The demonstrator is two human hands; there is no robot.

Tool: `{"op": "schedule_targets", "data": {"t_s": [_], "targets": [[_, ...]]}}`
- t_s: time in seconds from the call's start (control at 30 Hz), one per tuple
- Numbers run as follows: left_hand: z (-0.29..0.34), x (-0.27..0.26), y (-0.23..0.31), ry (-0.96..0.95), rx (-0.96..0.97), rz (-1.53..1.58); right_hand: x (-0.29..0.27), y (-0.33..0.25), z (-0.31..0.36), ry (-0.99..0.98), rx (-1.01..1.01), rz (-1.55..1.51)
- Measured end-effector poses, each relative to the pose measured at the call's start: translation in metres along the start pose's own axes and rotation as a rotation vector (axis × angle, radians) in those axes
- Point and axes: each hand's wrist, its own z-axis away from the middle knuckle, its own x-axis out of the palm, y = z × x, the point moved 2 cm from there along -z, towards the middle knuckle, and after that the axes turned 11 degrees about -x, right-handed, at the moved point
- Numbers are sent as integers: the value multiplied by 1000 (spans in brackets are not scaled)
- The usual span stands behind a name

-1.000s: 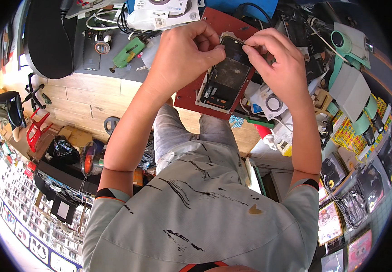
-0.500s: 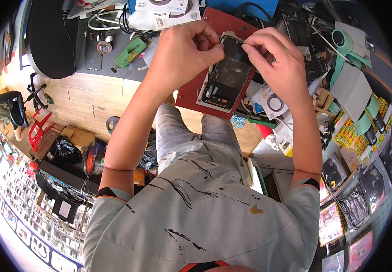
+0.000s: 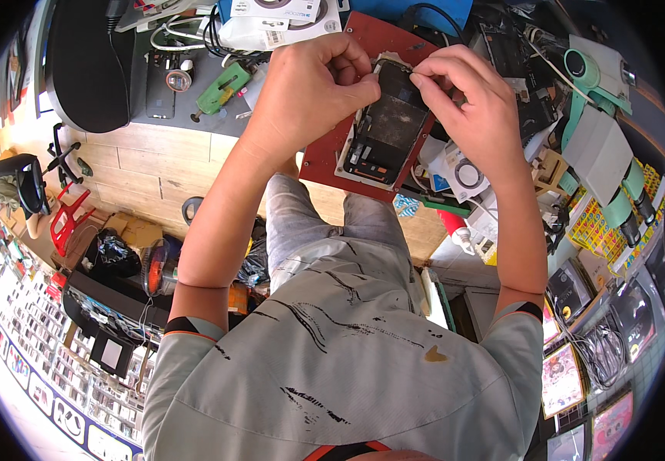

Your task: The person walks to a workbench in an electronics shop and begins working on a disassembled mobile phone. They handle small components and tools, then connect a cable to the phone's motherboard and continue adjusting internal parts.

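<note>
An opened smartphone (image 3: pixel 392 127), its dark inner side facing up, lies tilted on a red plate (image 3: pixel 323 157) with screws along its edge. Pale ragged material shows around the phone's rim. At the phone's upper left edge, my left hand (image 3: pixel 325 84) has thumb and forefinger pinched together, the other fingers curled in. Across from it, my right hand (image 3: pixel 467 96) pinches at the upper right edge, thumb and fingertips close together. Whatever lies between the fingertips of either hand is too small to make out.
Left of the plate lie a green clamp-like tool (image 3: pixel 223 88) and cables. A mint-and-white microscope (image 3: pixel 597 150) stands at the right beside a red-and-white bottle (image 3: pixel 459 234). White round-holed packaging (image 3: pixel 467 175) sits near my right wrist. A black monitor-like panel (image 3: pixel 86 65) stands far left.
Both hands stay at the phone's upper end in nearly the same pose. Only a very slight shift of the whole view shows.
</note>
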Motion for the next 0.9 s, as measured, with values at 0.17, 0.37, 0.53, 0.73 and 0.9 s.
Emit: {"op": "schedule_targets", "data": {"t_s": [0.17,0.37,0.53,0.73,0.9], "targets": [[0,0,-2,13,23,-18,0,1,0,-2,-2,3],[0,0,-1,6,18,-9,0,0,0,-6,-3,14],[0,-2,-2,3,31,-20,1,0,0,3,-6,13],[0,-2,-3,5,26,-16,1,0,0,13,-41,19],[1,-3,0,16,38,-43,1,0,0,5,-35,22]]}}
